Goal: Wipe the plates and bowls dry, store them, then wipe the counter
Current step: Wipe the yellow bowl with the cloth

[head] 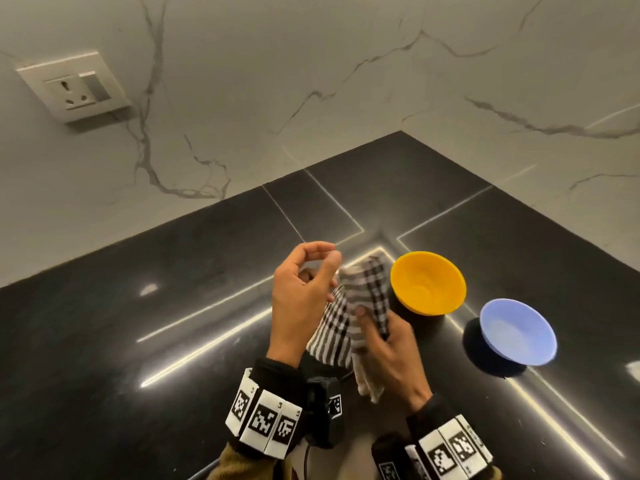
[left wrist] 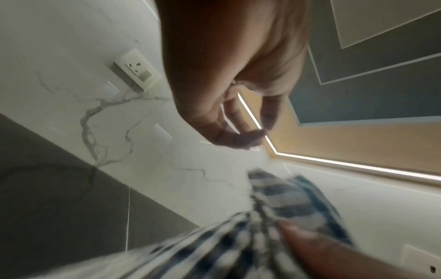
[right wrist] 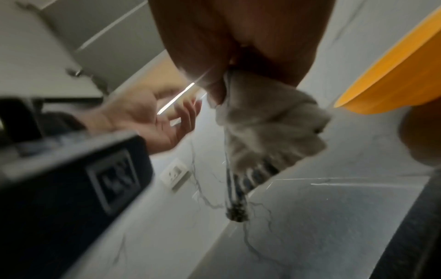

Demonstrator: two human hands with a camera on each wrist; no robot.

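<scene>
Head view gives me the clearest look: my right hand (head: 388,348) grips a black-and-white checked cloth (head: 360,306), its fingers (head: 363,311) and thumb curled round the bunched fabric, which stands up above the fist and hangs down below it toward the wrist. My left hand (head: 304,292) hovers just beside the cloth, on its left, with loosely curled fingers (head: 318,251) slightly apart and nothing in them; from here I cannot tell whether it brushes the fabric.

A yellow bowl (head: 427,284) sits upright on the dark glossy desk (head: 138,341) just to the right of the cloth, and a pale blue bowl (head: 517,330) stands upright further right and nearer me, apart from the yellow one. Both look empty inside.

On the left wrist camera I see my left hand (left wrist: 229,75) from behind the palm, fingertips near each other but holding nothing, with the blurred cloth (left wrist: 274,217) below it. The right wrist camera shows the cloth (right wrist: 262,122) clamped in my right hand (right wrist: 238,37), the yellow bowl (right wrist: 393,75) close on one side, and my left hand (right wrist: 148,117) with its palm showing on the other.

A white wall socket (head: 72,86) is set in the marble-patterned wall (head: 311,81) behind the desk
</scene>
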